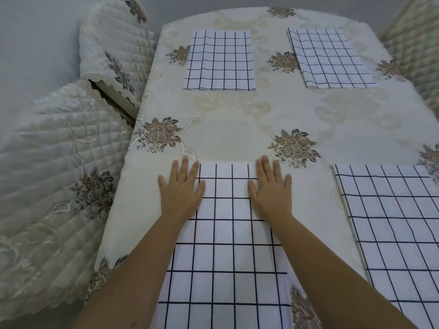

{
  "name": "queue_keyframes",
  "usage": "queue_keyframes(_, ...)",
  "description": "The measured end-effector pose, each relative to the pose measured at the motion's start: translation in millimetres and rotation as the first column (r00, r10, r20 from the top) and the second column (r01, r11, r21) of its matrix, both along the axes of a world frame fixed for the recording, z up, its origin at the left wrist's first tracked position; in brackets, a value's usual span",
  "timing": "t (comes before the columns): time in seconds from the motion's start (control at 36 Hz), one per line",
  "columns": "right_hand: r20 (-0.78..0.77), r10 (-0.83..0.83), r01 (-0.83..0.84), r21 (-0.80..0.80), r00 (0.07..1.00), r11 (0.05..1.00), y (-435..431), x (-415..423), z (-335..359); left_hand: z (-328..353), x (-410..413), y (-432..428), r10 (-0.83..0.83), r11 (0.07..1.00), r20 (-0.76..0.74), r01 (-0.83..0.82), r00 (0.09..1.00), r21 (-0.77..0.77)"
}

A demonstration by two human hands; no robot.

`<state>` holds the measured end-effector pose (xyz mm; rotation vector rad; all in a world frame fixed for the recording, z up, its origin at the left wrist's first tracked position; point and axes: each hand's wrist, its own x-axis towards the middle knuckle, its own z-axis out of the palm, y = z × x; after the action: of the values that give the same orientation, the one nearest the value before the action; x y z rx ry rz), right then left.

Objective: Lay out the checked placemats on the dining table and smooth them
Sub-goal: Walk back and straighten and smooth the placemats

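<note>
Nearest mat: near-left checked placemat (223,257), white cloth with a thin dark grid, lies flat on the table, its close end running out of view beneath the forearms.
Left hand: left hand (181,188) lies palm down, fingers straight and spread, on the mat's far left corner, fingertips reaching onto the cloth beyond.
Right hand: right hand (270,188) lies the same way, flat and spread, on the far right corner.
Other mats: near-right checked placemat (392,222), far-left checked placemat (219,60) and far-right checked placemat (332,58) are laid out; the far-right one sits skewed.
Table: cream tablecloth embroidered with brown flowers (225,129).
Stage: probably smoothing the last mat.
Risk: pressing outward could drag the mat askew or bunch the loose tablecloth under it; uneven pressure between the palms would twist it.
</note>
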<state>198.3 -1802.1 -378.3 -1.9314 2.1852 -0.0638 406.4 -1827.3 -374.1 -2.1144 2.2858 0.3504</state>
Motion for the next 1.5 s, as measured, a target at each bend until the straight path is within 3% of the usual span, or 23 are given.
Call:
queue_keyframes(0.17,0.002,-0.12,0.12,0.035,0.993,0.992,9.8,-22.9,5.1,3.0,27.3,10.9,0.072,0.997,-0.065,-0.072,0.995,0.014)
queue_keyframes(0.5,0.313,-0.217,0.191,0.111,0.925,0.975,60.1,-22.0,20.0,13.3,46.0,82.0,0.236,0.972,-0.287,-0.22,0.928,0.088)
queue_keyframes(0.58,0.281,-0.174,0.149,0.107,0.944,0.983,80.7,-1.8,30.7,14.2,27.9,111.4,0.172,0.985,-0.275,-0.175,0.946,0.016)
queue_keyframes(0.67,0.159,-0.026,0.026,-0.003,0.987,1.0,109.8,30.0,32.3,12.1,1.8,143.9,0.015,0.998,-0.236,-0.031,0.972,-0.062)
queue_keyframes(0.75,0.132,0.078,-0.074,-0.037,0.988,0.997,140.9,58.3,19.0,-3.5,-22.2,175.6,-0.13,0.989,-0.202,0.112,0.971,-0.097)
queue_keyframes(0.89,0.097,0.195,-0.183,-0.124,0.976,0.975,172.0,54.4,-2.2,-14.0,-28.4,199.8,-0.119,0.987,-0.125,0.104,0.985,-0.121)
queue_keyframes(1.11,0.063,0.076,-0.073,-0.051,0.995,0.996,181.4,9.8,6.7,-7.1,5.8,205.6,-0.016,0.998,-0.097,0.01,0.995,-0.064)
queue_keyframes(1.28,0.052,0.076,-0.075,-0.007,0.996,0.997,187.1,-4.5,8.5,-1.9,18.5,209.6,0.01,0.999,-0.091,-0.014,0.996,-0.041)
queue_keyframes(1.42,0.243,0.029,-0.032,0.01,0.97,0.999,198.9,-19.2,18.7,4.9,0.6,210.8,0.05,0.999,-0.097,-0.051,0.994,-0.007)
queue_keyframes(1.5,0.286,-0.022,0.029,-0.021,0.958,0.999,207.6,-36.5,28.5,21.7,-31.5,209.7,-0.063,0.998,-0.081,0.062,0.995,-0.012)
